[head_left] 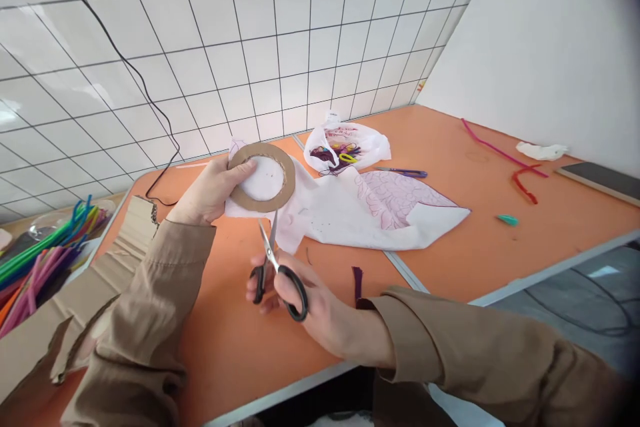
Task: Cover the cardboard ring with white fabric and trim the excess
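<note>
My left hand grips the left side of a brown cardboard ring, its thumb over the front. White cloth shows through the ring's opening and spreads to the right over the orange table, with pink line patterns on part of it. Below the ring, my right hand has its fingers in the black handles of a pair of scissors. The blades are parted and point up toward the ring's lower edge. A small purple thread bundle lies beside my right wrist.
Behind the cloth sits a white plastic bag with coloured threads, near a purple-handled tool. Torn cardboard and pipe cleaners are at left. A red pipe cleaner, a green piece and a dark board lie right.
</note>
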`<state>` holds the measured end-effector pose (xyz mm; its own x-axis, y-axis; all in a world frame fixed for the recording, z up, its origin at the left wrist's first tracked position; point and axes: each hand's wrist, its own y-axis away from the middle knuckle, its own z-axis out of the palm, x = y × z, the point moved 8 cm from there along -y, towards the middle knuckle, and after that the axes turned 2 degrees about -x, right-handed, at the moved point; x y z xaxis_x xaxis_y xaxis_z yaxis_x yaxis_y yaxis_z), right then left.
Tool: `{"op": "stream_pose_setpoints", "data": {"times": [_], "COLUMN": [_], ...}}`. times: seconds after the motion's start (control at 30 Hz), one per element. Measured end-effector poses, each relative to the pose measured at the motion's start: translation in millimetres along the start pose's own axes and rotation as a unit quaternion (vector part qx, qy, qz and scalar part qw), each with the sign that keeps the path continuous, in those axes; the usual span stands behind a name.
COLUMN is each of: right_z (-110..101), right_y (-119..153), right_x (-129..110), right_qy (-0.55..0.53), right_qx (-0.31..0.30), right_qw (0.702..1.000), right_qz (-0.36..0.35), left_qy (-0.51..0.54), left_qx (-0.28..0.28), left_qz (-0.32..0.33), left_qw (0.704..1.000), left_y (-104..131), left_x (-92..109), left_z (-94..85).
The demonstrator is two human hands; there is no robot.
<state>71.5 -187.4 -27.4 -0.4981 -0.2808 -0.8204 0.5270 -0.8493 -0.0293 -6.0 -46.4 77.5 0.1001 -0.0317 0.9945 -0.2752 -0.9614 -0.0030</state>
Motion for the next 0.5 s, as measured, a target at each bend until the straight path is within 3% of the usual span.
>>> {"op": "stream_pose_setpoints", "data": {"times": [0.13, 0.27, 0.37, 0.5], "right_z": [11, 8, 4, 2], "right_y": [16, 27, 28, 24], "right_x": [-1, -29, -39, -15], "right_qy": [0.012, 0.134, 0.094, -0.005], "right_qx": [-0.109, -0.164, -0.154, -0.067], "right_qw": [0.992, 0.977, 0.983, 0.998], "right_qz": [0.056, 0.025, -0.014, 0.019], "left_qy": [-0.049, -0.051, 0.005, 0.060], "left_qx": [-0.051, -0.069, -0.008, 0.062], "left_qz": [0.024, 0.008, 0.017, 0.031], "left_qw": [0.997, 0.996, 1.000, 0.996], "left_y": [2, 2, -2, -5], "left_x": [5, 2, 2, 2], "left_z": [-14.4, -22.1, -25.7, -22.4]}}
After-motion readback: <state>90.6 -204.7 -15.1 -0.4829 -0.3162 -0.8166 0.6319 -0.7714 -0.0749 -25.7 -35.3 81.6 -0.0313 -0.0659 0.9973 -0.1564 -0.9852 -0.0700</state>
